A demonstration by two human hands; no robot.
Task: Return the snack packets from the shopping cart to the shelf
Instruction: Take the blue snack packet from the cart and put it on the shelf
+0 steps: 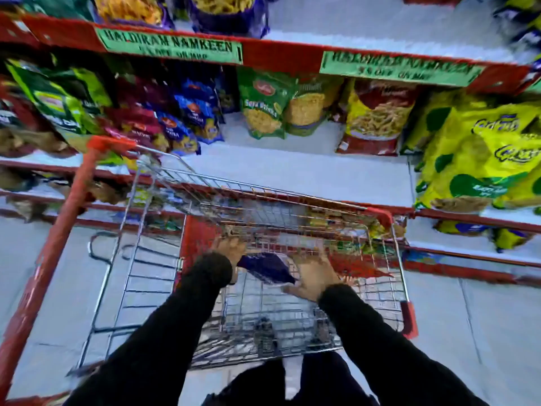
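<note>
Seen from above, looking down into a silver wire shopping cart [164, 288] with red plastic corners and a red handle bar, filling the centre and lower left of the frame. Both arms in black sleeves reaching up from the bottom edge into the basket.

Left hand [229, 248] just left of centre, fingers curled down at the upper end of a dark blue snack packet [268, 268], probably gripping its edge, though motion blur makes the hold hard to confirm. Right hand [314, 278] just right of centre, fingers spread wide and flat, palm down, lying against the lower right end of the same blue packet and against a red snack packet [352, 265] beside it; not closed around either. Both packets inside the basket, near its far wall, the blue one tilted between the two hands.

Across the upper half of the frame, a white shelf [292, 168] with a red front edge and green price strips [169, 48] reading "Haldiram Namkeen". On the shelf: green and maroon bags [58, 104] at upper left, blue bags [190, 118] beside them, green and yellow noodle-snack bags [263, 104] at centre, a red and yellow bag [377, 118] further right, bright yellow-green bags [474, 159] at far right. Bare white shelf surface directly beyond the cart. Pale floor [483, 332] at lower right.
</note>
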